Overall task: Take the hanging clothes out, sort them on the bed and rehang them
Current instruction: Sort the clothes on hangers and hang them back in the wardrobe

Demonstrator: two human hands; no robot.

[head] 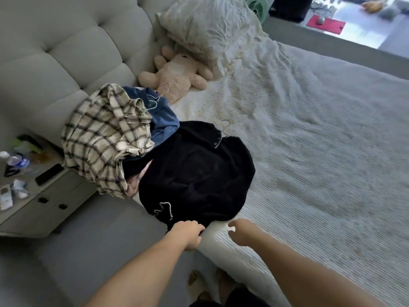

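Note:
A pile of clothes lies at the near left side of the bed (309,151). On top is a black garment (194,173) with white stitched trim, its hem hanging over the bed edge. Behind it lie a cream plaid shirt (99,138) and a blue garment (163,120) with a wire hanger hook showing. Another hanger hook (225,123) pokes out past the black garment. My left hand (188,233) grips the black garment's lower hem. My right hand (240,231) hovers just right of that hem with fingers loosely curled, holding nothing.
A teddy bear (177,74) and a pillow (205,29) lie at the head of the bed by the tufted headboard (55,52). A bedside table (44,196) at left carries a phone, a bottle and small items. Grey floor lies below.

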